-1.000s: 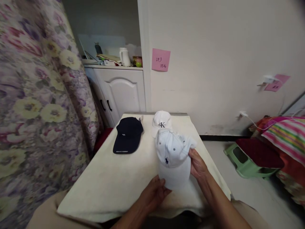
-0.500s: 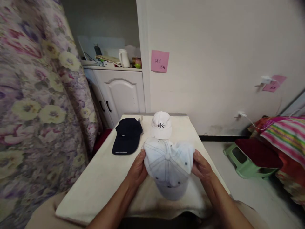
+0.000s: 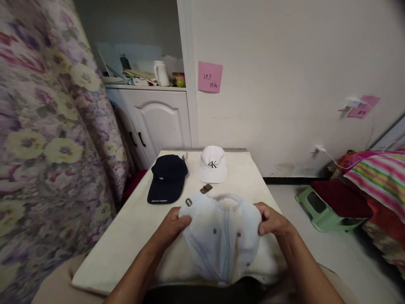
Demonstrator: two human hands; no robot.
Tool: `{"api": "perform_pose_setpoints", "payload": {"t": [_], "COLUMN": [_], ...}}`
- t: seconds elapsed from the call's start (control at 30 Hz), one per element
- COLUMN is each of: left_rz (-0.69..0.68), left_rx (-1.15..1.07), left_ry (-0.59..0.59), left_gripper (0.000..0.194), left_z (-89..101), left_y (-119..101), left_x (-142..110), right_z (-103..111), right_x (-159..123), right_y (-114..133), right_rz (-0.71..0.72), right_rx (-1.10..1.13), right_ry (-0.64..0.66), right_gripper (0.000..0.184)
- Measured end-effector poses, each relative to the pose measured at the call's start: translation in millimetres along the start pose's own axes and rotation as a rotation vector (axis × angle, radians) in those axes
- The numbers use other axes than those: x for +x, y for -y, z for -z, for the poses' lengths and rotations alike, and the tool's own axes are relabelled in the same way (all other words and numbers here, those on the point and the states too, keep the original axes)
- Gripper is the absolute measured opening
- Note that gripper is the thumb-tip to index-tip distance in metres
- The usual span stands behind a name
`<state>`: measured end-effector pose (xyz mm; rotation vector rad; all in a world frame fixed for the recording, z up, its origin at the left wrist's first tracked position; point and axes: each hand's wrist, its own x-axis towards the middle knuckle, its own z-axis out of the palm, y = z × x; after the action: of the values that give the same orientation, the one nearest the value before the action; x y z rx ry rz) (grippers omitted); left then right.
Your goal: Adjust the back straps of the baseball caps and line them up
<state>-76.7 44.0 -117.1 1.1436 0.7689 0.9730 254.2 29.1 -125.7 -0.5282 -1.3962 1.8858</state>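
Between my two hands is a pale blue baseball cap (image 3: 202,232), held up over the near part of the table. My left hand (image 3: 173,226) pinches its left edge, thumb on the near face. On the opposite edge my right hand (image 3: 272,220) grips the fabric between thumb and fingers. A brass-coloured buckle (image 3: 206,188) and a small metal ring (image 3: 189,202) show at its upper left. Beyond it lies a white cap (image 3: 213,164) with black "CK" lettering. A dark navy cap (image 3: 167,179) rests to the left, brim toward me.
The caps are on a table with a cream cover (image 3: 126,253). A floral curtain (image 3: 57,147) hangs at the left. Behind stands a white cabinet (image 3: 164,118) with a white jug (image 3: 161,74) on its shelf. A green stool (image 3: 329,211) is on the floor at the right.
Both hands have turned the pale blue cap over, so its crown top no longer faces up and its buckle and ring are visible. The white and navy caps stay in place.
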Motion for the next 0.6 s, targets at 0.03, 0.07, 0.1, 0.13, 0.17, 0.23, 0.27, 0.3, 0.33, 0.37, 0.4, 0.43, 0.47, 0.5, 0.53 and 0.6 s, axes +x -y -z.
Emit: {"api": "perform_pose_setpoints", "payload": {"t": [0.03, 0.07, 0.1, 0.13, 0.17, 0.23, 0.27, 0.3, 0.33, 0.37, 0.4, 0.43, 0.47, 0.5, 0.53, 0.6], "left_rz": [-0.001, -0.005, -0.01, -0.016, -0.021, -0.033, -0.041, -0.05, -0.058, -0.067, -0.075, -0.083, -0.091, -0.098, -0.109, -0.134], "left_rx": [0.058, 0.112, 0.155, 0.194, 0.231, 0.307, 0.344, 0.378, 0.408, 0.43, 0.444, 0.45, 0.449, 0.446, 0.441, 0.439], "left_ry": [0.009, 0.015, 0.021, 0.027, 0.036, 0.058, 0.065, 0.064, 0.053, 0.027, -0.013, -0.067, -0.126, -0.182, -0.231, -0.296], "left_gripper": [0.024, 0.026, 0.028, 0.029, 0.029, 0.028, 0.028, 0.027, 0.028, 0.028, 0.029, 0.03, 0.031, 0.032, 0.034, 0.035], "left_z": [-1.3, -3.0, -4.8, -6.4, -7.6, -8.0, -7.4, -6.5, -5.6, -4.9, -4.7, -5.1, -6.1, -7.5, -9.3, -13.1], "left_y": [-2, -5, -7, -9, -10, -11, -10, -9, -7, -5, -3, -1, 1, 2, 4, 7], "left_x": [-3, -6, -9, -12, -15, -19, -22, -24, -26, -27, -29, -29, -30, -29, -29, -27], "right_z": [-1, -3, -4, -5, -6, -7, -7, -7, -7, -8, -10, -13, -16, -20, -24, -32], "right_x": [0, 1, 1, 2, 2, 3, 3, 4, 4, 5, 6, 8, 11, 14, 18, 28], "right_y": [1, 1, 1, 0, -1, -3, -4, -5, -5, -6, -6, -6, -6, -6, -7, -11], "right_rz": [-0.042, -0.074, -0.093, -0.101, -0.1, -0.089, -0.081, -0.075, -0.07, -0.064, -0.056, -0.041, -0.017, 0.011, 0.039, 0.05], "right_rx": [-0.019, -0.039, -0.057, -0.074, -0.088, -0.112, -0.12, -0.124, -0.122, -0.111, -0.096, -0.082, -0.071, -0.064, -0.062, -0.085], "right_ry": [0.045, 0.079, 0.098, 0.11, 0.12, 0.136, 0.144, 0.152, 0.159, 0.166, 0.172, 0.18, 0.187, 0.183, 0.165, 0.063], "right_gripper": [0.041, 0.04, 0.038, 0.036, 0.033, 0.027, 0.026, 0.025, 0.026, 0.029, 0.032, 0.035, 0.037, 0.039, 0.041, 0.048]}}
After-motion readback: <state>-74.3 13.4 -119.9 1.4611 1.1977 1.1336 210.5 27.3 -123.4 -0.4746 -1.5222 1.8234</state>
